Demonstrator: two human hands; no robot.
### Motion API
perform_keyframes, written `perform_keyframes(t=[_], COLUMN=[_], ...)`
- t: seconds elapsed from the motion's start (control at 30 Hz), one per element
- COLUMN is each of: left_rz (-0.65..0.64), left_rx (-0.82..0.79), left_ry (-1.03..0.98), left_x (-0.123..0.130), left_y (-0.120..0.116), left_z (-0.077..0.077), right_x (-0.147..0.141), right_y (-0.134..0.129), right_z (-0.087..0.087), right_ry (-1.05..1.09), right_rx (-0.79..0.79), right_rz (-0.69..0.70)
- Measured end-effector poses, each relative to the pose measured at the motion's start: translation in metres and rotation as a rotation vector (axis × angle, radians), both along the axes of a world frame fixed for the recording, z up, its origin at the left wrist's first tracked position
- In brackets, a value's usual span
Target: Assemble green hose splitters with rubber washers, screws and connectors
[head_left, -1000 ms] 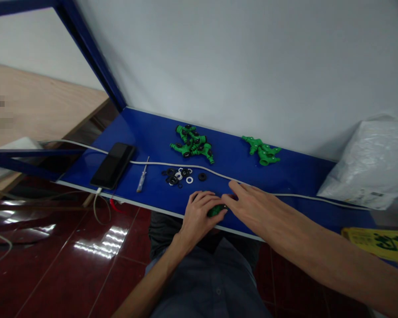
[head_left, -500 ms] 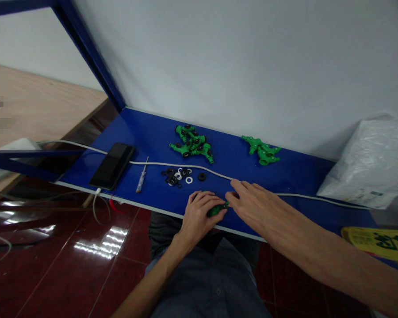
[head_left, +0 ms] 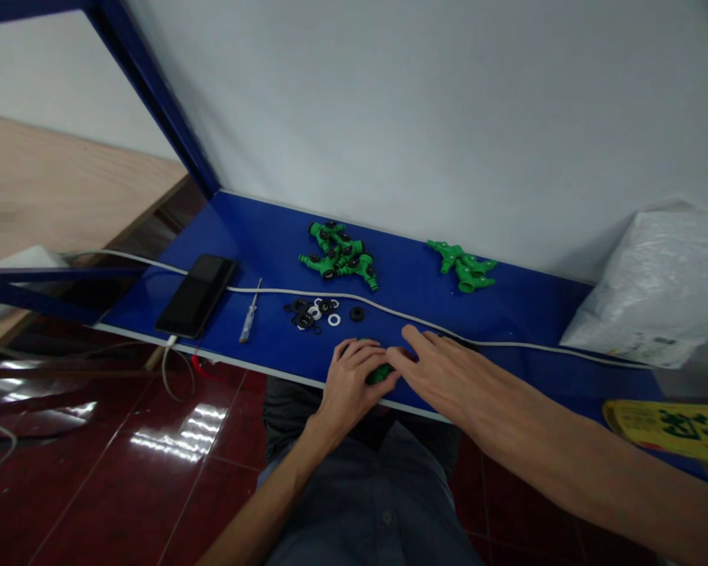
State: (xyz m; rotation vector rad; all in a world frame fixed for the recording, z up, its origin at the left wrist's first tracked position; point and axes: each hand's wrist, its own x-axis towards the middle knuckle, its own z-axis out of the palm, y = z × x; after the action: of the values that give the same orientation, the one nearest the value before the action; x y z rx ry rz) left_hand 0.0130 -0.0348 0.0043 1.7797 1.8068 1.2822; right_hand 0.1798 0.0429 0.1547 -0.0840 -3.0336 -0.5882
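Note:
My left hand [head_left: 357, 377] is wrapped around a green plastic hose connector [head_left: 380, 374] at the bench's front edge, and the fingers cover most of it. My right hand [head_left: 428, 365] meets the connector from the right, its fingers bent together over that end. Whatever lies between those fingertips is hidden. Just beyond my hands is a loose pile of black and white rings [head_left: 312, 312], with a white washer [head_left: 333, 320] and a thick black ring [head_left: 357, 314] beside it. Farther back lie several green Y-shaped hose connectors with black parts [head_left: 345, 253]. Green connectors without visible black parts [head_left: 463, 266] form a group to their right.
A white cable [head_left: 389, 309] crosses the blue bench [head_left: 259, 228]. On the left lie a black phone [head_left: 196, 295] and a screwdriver [head_left: 249, 314]. A white plastic bag [head_left: 649, 291] and a yellow packet [head_left: 669, 424] are at the right. A wall rises behind the bench.
My right hand has moved slightly left, its fingertips now over the connector's right end, which showed before. My left hand keeps its hold. The view has shifted a little.

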Motion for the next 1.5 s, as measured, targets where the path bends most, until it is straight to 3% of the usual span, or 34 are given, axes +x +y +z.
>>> perform_keyframes(t=[0.2,0.37,0.6,0.73,0.93,1.03,1.13,1.3,1.47,1.5], left_rz=[0.002,0.004,-0.003,-0.006,-0.005,0.0,-0.009,-0.009,-0.015,-0.016], left_rx=[-0.043,-0.037,-0.038,-0.031,-0.035,-0.047,-0.055,-0.049,-0.061,-0.061], left_ry=[-0.002,0.006,0.018,0.018,-0.015,-0.013,-0.014,-0.018,-0.016,-0.016], left_x=[0.0,0.0,0.0,0.0,0.0,-0.001,-0.001,-0.001,-0.001,-0.001], left_y=[-0.001,-0.001,0.0,0.0,-0.001,-0.001,-0.001,-0.002,-0.001,-0.001], left_z=[0.002,-0.001,0.0,0.0,0.002,0.002,0.002,0.001,0.001,0.001], right_x=[-0.018,-0.027,-0.022,-0.013,-0.022,-0.015,-0.013,-0.025,-0.021,-0.022], right_y=[0.007,0.011,0.007,-0.002,0.001,0.002,0.001,0.0,-0.001,0.0], right_z=[-0.019,-0.026,-0.014,-0.006,0.003,0.008,0.007,-0.001,-0.001,-0.003], right_ry=[-0.097,-0.127,-0.145,-0.065,-0.177,-0.075,-0.025,-0.133,-0.022,-0.041], right_rx=[-0.028,-0.062,0.017,0.066,0.083,0.085,0.073,0.082,0.056,0.03], right_rz=[-0.189,-0.245,-0.223,-0.121,-0.223,-0.081,-0.037,-0.207,-0.056,-0.098])
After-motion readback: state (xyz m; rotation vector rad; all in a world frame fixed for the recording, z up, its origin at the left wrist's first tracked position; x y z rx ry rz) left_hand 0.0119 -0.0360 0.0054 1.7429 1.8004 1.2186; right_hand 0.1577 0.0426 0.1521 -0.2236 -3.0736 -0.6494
